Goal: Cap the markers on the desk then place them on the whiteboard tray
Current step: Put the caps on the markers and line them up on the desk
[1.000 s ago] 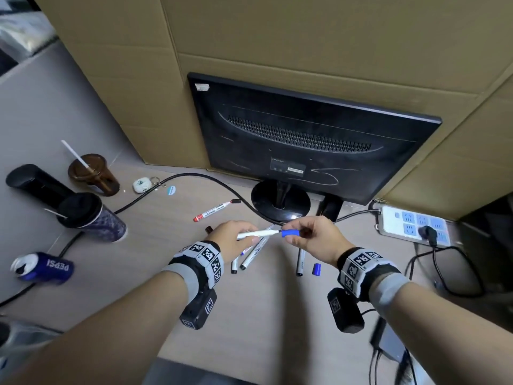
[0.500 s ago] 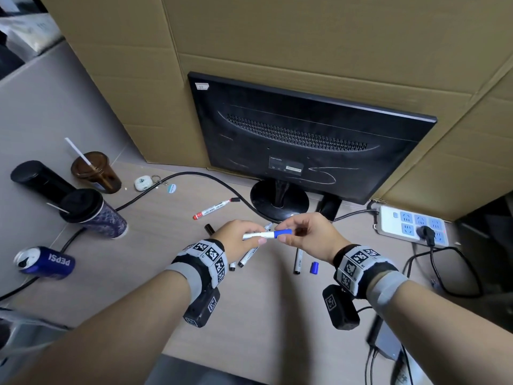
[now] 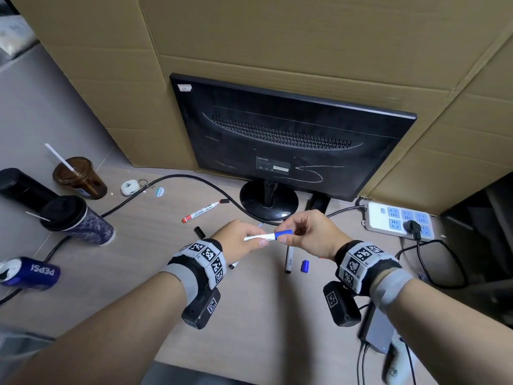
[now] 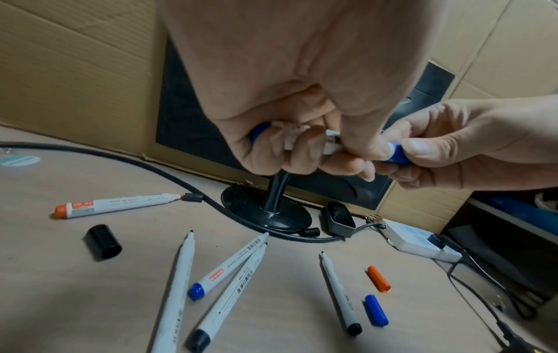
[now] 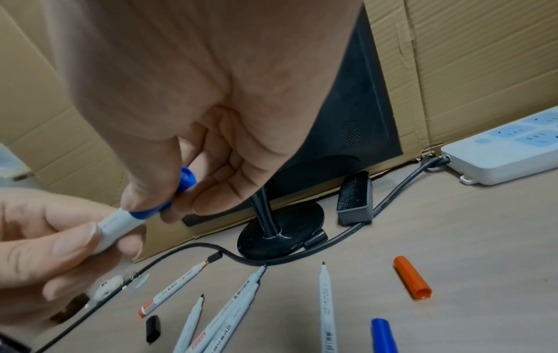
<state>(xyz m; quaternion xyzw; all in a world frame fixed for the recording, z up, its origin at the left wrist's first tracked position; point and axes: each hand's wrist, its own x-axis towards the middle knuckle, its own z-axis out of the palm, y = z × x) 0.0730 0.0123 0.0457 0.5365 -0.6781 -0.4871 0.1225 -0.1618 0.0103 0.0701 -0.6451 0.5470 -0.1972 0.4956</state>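
My left hand (image 3: 251, 243) grips a white marker (image 3: 258, 237) by its barrel, held level above the desk. My right hand (image 3: 294, 235) pinches a blue cap (image 3: 283, 233) that sits on the marker's tip end; the joint shows in the right wrist view (image 5: 133, 216). On the desk below lie several uncapped markers (image 4: 232, 262), one with an orange-red end (image 3: 204, 211). Loose caps lie among them: black (image 4: 102, 241), orange (image 4: 379, 279) and blue (image 4: 376, 310). No whiteboard tray is in view.
A black monitor (image 3: 291, 140) stands just behind the hands, its round foot (image 3: 268, 202) and a black cable (image 3: 177, 180) close to the markers. Cups (image 3: 77, 220) and a Pepsi can (image 3: 30, 273) sit left, a power strip (image 3: 399, 220) right. Cardboard walls the back.
My hands have drawn closer together, and the blue cap has slid further onto the marker toward my left hand. The markers on the desk have not moved.
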